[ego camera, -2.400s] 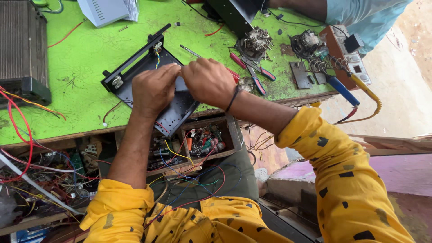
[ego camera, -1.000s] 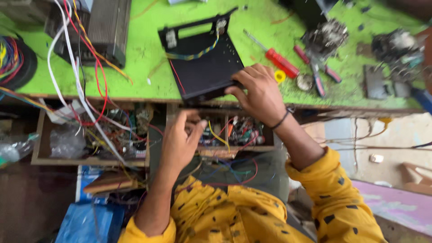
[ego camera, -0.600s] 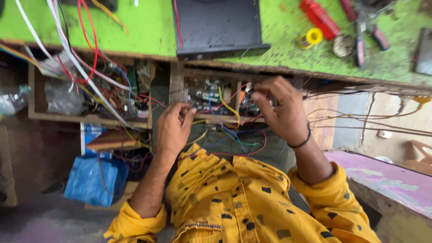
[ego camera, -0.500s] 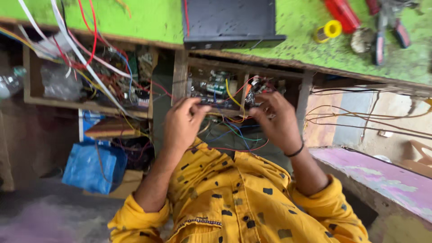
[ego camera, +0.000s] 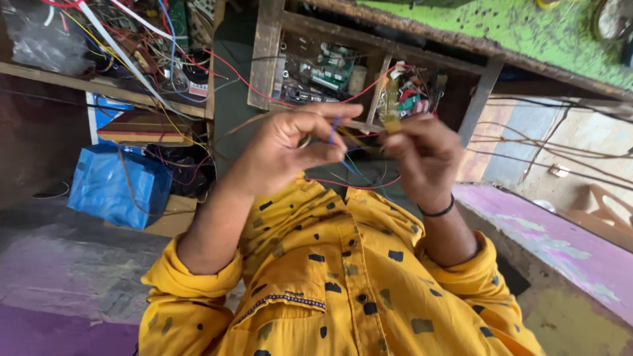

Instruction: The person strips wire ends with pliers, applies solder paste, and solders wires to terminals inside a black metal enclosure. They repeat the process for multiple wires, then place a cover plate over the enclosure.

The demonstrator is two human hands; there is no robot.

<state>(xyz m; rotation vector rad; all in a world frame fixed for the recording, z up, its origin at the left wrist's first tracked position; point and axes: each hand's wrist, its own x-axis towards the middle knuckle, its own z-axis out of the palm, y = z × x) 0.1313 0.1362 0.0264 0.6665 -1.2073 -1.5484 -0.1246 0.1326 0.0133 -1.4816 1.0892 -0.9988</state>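
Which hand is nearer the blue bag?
Left. The left hand is raised just right of the blue bag on the floor; the right hand is farther right, pinching thin wires with the left.

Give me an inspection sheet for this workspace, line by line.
Surface: green worktop, paint chipped, seen only along its front edge.
Job's things: thin coloured wires held between both hands in front of the bench.
Clutter: open wooden compartments under the worktop, stuffed with circuit boards and parts; blue bag on the floor.
Hands: left hand pinches the wires; right hand grips their other end; black band on the right wrist.
Cables: red, white and yellow wires spill from the left shelf.
Surroundings: purple ledge at right; bare floor at left.
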